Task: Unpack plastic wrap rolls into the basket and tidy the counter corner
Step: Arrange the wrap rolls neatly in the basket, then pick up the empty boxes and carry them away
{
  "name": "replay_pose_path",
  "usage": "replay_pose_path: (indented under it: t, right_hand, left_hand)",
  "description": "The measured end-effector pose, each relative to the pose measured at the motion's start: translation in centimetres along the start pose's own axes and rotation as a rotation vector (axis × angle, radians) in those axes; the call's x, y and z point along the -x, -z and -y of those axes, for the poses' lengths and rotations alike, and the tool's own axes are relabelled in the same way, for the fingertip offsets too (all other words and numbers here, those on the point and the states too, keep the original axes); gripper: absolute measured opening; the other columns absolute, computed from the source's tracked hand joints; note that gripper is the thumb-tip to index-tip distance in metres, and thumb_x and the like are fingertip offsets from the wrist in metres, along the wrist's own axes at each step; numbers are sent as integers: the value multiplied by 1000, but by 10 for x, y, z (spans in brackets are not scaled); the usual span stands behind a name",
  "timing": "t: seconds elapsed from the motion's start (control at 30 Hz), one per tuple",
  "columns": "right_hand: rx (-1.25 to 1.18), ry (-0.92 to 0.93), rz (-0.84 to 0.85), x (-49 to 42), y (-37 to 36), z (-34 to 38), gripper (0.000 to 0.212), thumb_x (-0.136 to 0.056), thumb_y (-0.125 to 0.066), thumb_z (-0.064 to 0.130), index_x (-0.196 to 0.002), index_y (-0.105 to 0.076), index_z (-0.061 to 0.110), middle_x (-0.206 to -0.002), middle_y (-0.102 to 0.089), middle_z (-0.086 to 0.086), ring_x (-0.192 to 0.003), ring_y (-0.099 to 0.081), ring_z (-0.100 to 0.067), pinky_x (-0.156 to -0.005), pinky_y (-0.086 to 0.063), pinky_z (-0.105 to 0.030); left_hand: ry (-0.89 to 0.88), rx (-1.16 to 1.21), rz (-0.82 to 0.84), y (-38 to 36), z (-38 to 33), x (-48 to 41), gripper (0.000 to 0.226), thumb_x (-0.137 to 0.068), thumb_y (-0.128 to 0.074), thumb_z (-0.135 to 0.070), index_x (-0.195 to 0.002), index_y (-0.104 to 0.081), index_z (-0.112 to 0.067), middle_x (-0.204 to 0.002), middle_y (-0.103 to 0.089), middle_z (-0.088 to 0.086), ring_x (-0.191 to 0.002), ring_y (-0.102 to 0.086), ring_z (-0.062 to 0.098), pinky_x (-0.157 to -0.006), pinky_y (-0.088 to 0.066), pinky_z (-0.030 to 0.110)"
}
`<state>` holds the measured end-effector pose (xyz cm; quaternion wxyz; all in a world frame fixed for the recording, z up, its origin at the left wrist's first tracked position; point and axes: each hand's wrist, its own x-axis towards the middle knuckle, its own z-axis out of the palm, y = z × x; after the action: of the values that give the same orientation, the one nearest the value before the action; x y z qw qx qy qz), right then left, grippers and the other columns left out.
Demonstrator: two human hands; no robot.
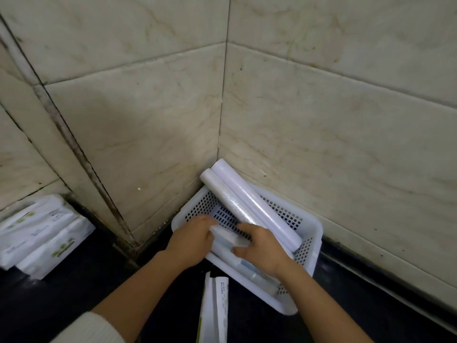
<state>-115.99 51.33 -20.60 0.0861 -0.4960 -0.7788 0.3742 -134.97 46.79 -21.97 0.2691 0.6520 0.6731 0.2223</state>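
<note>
A white perforated basket sits in the tiled counter corner. Two white plastic wrap rolls lie slanted in it, their far ends poking over the rim against the wall. Over the basket's near left part, both hands grip a third plastic wrap roll, partly hidden under the fingers. My left hand holds its left end and my right hand is closed on its middle. The roll's lower end lies along the basket's near wall.
An empty white carton lies open on the dark counter just in front of the basket. A stack of white packets lies at the left against the wall. Beige marble tiles close the corner on two sides.
</note>
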Motion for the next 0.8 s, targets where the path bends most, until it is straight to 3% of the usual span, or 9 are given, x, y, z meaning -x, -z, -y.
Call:
replay_pose_path:
  t: [0.07, 0.17, 0.27, 0.33, 0.43, 0.53, 0.6, 0.7, 0.8]
  right_hand:
    - [-67, 13, -89, 26, 7, -1, 45, -82, -72, 26, -124, -59, 14, -118, -64, 0, -110, -59, -14, -90, -44, -16]
    - [-130, 38, -192, 71, 10, -7, 28, -83, -72, 25, -109, -63, 24, -102, -61, 15, -93, -56, 11, -83, -40, -1]
    - [-120, -12, -270, 123, 7, -20, 23, -79, -74, 26, -100, -64, 26, -100, -65, 13, -91, -60, 4, -75, -42, -3]
    - [-78, -78, -304, 157, 2, -29, 28, -76, -76, 26, -101, -67, 19, -99, -69, 5, -90, -64, -9, -77, -48, -14]
    - [13, -186, -246, 204, -7, -43, 46, -75, -78, 37, -115, -64, 19, -113, -68, 2, -103, -62, -11, -85, -46, -21]
    - [166, -295, -97, 240, -14, -57, 81, -69, -75, 55, -138, -49, 21, -140, -52, -1, -130, -45, -17, -108, -37, -35]
    - [334, -354, 18, 258, -22, -68, 95, -66, -73, 57, -147, -35, 24, -148, -41, 0, -139, -31, -20, -113, -25, -44]
    - [523, -390, 60, 275, -41, -77, 87, -72, -70, 33, -147, -28, 24, -146, -40, 1, -138, -32, -21, -110, -23, -47]
    - [571, -363, -15, 283, -53, -77, 63, -77, -59, 21, -137, -38, 24, -134, -48, 1, -130, -40, -23, -106, -25, -47]
  left_hand:
    - [-52, 70, -181, -3, -11, 20, 39, -96, -47, -8, -133, -52, -18, -134, -40, -13, -123, -37, 1, -104, -28, 17]
    - [-127, 126, -393, -11, -29, 60, 36, -93, -52, -7, -124, -57, -25, -130, -43, -16, -118, -38, -6, -99, -32, 14]
    - [-62, 150, -467, -30, -42, 108, 33, -90, -53, -10, -120, -57, -26, -130, -47, -9, -118, -39, 1, -96, -37, 19]
    - [56, 133, -395, -50, -46, 141, 35, -89, -55, -17, -124, -55, -22, -134, -45, -1, -125, -36, 11, -97, -36, 24]
    - [238, 71, -155, -84, -48, 184, 53, -89, -57, -35, -137, -42, -18, -148, -29, 13, -137, -23, 27, -108, -34, 37]
    - [351, -16, 13, -112, -53, 216, 73, -86, -55, -51, -144, -29, -16, -155, -13, 19, -142, -12, 34, -114, -27, 44]
    - [414, -79, 97, -127, -54, 232, 86, -82, -55, -58, -147, -21, -13, -157, -6, 19, -144, -7, 35, -115, -25, 45]
    - [410, -134, 122, -141, -50, 254, 94, -80, -59, -53, -149, -13, -8, -158, -2, 15, -144, -7, 32, -115, -26, 41]
    - [364, -72, 26, -142, -49, 270, 89, -80, -62, -38, -149, -16, -9, -157, -12, 7, -139, -19, 28, -111, -33, 39]
